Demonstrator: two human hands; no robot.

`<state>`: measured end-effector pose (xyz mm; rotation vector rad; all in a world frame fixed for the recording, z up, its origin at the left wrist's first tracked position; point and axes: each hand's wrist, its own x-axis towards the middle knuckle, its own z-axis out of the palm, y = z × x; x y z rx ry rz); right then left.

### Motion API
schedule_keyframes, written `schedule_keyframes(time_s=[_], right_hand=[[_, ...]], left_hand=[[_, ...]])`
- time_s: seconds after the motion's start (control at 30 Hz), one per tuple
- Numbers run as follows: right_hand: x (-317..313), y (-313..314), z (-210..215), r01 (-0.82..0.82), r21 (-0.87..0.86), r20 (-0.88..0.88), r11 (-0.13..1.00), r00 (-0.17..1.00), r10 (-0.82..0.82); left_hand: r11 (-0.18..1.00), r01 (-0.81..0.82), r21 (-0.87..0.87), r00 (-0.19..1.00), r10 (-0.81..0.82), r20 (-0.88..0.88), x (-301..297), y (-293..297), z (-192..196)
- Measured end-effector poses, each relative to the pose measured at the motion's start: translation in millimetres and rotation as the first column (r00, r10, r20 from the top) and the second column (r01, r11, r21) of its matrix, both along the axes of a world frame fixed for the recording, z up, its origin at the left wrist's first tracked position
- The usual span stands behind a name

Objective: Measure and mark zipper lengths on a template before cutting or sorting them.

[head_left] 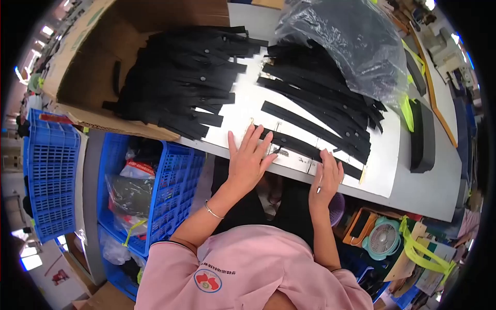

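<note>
A narrow black fabric strip (pixel 294 144) lies along the near edge of a white board (pixel 243 95), over marks and small pins or lines. My left hand (pixel 249 157) rests at its left end, fingers spread and stretched, the thumb near the strip's lower edge. Toward the strip's right part, my right hand (pixel 325 178) touches it with extended fingertips held close together; a small silvery piece shows on that hand. Just beyond lies another black strip (pixel 299 121). Farther off are a left pile of black strips (pixel 181 77) with round snaps and a right pile (pixel 325 82).
An open cardboard box (pixel 82 67) stands at the left, its contents spilling onto the board. Clear plastic (pixel 356 46) covers part of the right pile. Blue crates (pixel 178 181) stand below left. A small turquoise fan (pixel 383 237) sits below right, and a long black block (pixel 422 137) lies rightward.
</note>
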<state>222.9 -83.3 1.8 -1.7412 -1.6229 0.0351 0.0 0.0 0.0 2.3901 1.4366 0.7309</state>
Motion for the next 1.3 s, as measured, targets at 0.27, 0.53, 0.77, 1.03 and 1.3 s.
schedule_keyframes(time_s=[0.27,0.53,0.77,1.03,1.3], right_hand=[[29.0,66.3,13.6,0.092,-0.111,0.166,0.989,0.983,-0.073],[35.1,62.8,6.9,0.078,-0.078,0.229,0.994,0.972,-0.059],[35.6,63.5,2.9,0.087,-0.058,0.235,0.994,0.969,-0.071],[44.2,59.0,2.5,0.072,0.049,0.066,0.996,0.995,-0.076],[12.7,0.9,9.7,0.008,0.143,0.03,0.99,0.999,-0.012]], left_hand=[[0.997,0.073,0.006,0.997,-0.073,0.014,25.9,82.9,8.2],[0.912,-0.247,0.327,0.948,0.297,-0.112,-65.3,160.3,28.2],[0.946,-0.28,0.163,0.951,0.297,-0.089,-122.0,149.2,21.6],[0.967,0.002,0.255,0.998,-0.019,0.066,-23.0,82.8,19.3],[0.975,0.195,0.104,0.975,-0.204,0.084,94.0,-3.6,-0.5]])
